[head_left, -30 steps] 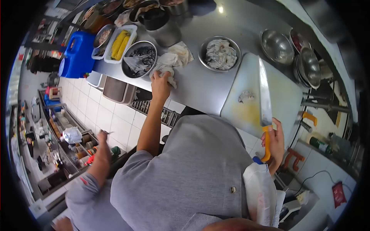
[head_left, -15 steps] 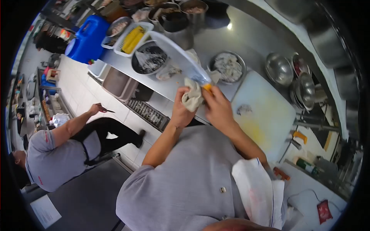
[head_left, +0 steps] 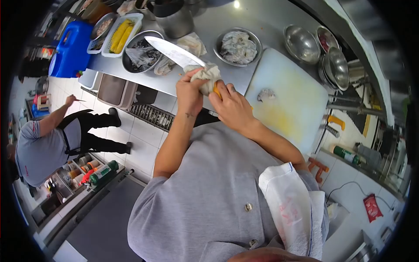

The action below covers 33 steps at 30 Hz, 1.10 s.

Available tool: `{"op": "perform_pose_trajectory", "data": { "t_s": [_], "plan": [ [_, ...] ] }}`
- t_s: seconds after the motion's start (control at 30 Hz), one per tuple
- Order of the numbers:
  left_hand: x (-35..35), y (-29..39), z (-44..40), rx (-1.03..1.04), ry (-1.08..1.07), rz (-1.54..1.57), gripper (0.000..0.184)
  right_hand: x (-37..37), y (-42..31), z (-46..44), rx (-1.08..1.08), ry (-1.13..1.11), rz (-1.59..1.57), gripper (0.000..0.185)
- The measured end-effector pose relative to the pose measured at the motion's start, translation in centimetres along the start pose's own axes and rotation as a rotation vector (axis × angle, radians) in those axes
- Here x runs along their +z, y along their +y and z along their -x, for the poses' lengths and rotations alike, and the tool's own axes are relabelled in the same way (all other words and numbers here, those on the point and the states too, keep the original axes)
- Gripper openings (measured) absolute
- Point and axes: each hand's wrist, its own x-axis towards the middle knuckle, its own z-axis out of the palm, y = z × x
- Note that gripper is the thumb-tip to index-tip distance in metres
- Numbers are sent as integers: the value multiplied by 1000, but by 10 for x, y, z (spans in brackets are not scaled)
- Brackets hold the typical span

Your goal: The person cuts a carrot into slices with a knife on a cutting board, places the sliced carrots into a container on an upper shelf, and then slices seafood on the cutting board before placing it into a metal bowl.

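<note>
My left hand [head_left: 190, 94] is closed on a crumpled pale cloth [head_left: 207, 78], which is wrapped around the blade near the handle of a large knife [head_left: 172, 51]. The blade points up and left, over the counter edge. My right hand [head_left: 232, 104] is closed on the knife's yellow handle [head_left: 216, 90], mostly hidden by the fingers. Right of my hands lies a white cutting board [head_left: 290, 94] with a small grey piece [head_left: 266, 94] on it. Beyond the hands, a metal bowl [head_left: 238, 47] holds greyish-white food.
A bowl with dark plastic [head_left: 142, 54], a basket of yellow items [head_left: 122, 36] and a blue jug [head_left: 72, 52] stand on the left. Empty metal bowls [head_left: 301, 43] stand at the right. A co-worker [head_left: 48, 148] stands at the far left, holding a thin object.
My left hand took the cloth from the counter and brought it to the knife. My right hand moved the knife from over the board to the left. The co-worker's position shifted.
</note>
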Motion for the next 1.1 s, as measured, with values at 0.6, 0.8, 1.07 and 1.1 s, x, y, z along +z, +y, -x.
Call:
{"op": "perform_pose_trajectory", "data": {
  "t_s": [0.6,0.8,1.07,1.1],
  "plan": [
    [-27,-1,-54,226,-96,-802,47,-74,-3,188,801,77,-499,40],
    [-4,-34,-12,373,-380,-1593,47,-53,-13,230,1475,170,-714,23],
    [61,-151,-18,805,-769,-1565,39,-36,-24,206,1225,40,-621,22],
    [62,-151,-18,805,-772,-1562,39,-32,-25,209,1227,41,-619,22]
  ]
}}
